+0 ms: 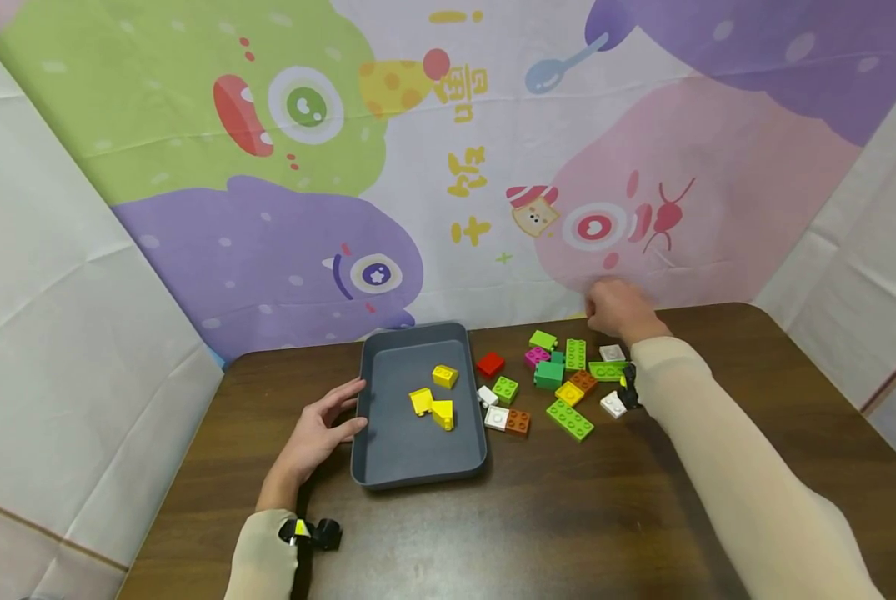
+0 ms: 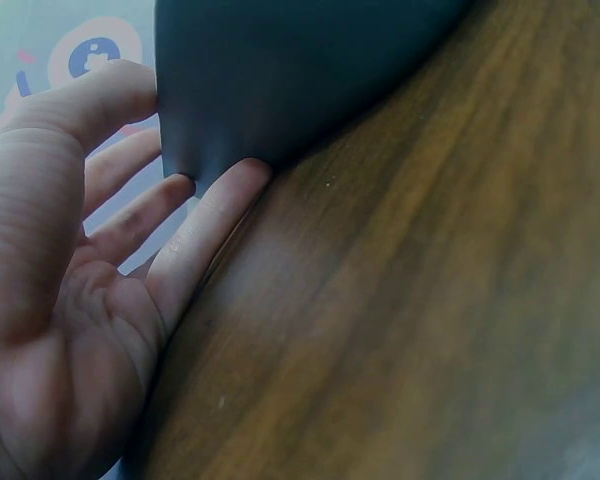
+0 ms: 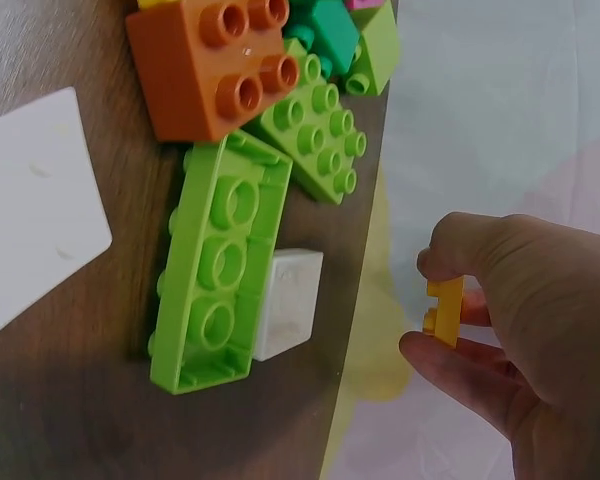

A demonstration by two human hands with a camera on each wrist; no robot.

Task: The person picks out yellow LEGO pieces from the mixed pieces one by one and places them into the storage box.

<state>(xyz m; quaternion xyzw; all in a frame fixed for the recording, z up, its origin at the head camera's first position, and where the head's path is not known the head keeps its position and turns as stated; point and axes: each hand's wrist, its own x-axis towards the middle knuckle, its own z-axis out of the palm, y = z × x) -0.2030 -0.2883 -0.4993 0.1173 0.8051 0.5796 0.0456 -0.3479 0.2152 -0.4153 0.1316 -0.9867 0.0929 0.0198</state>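
Note:
In the head view my left hand lies at the left side of a dark grey tray. Its extended fingertips touch the tray's outer wall in the left wrist view. Three yellow bricks, one of them a yellow block, lie inside the tray. My right hand is over the table's far edge, past the loose bricks. Between its thumb and fingers it pinches a small yellow brick, which the hand hides in the head view. Nearest below it are a tipped light green brick and a white brick.
Right of the tray, loose bricks are scattered: a red brick, an orange-brown brick, a dark green brick, a long light green brick and several others. A printed cloth hangs behind the wooden table.

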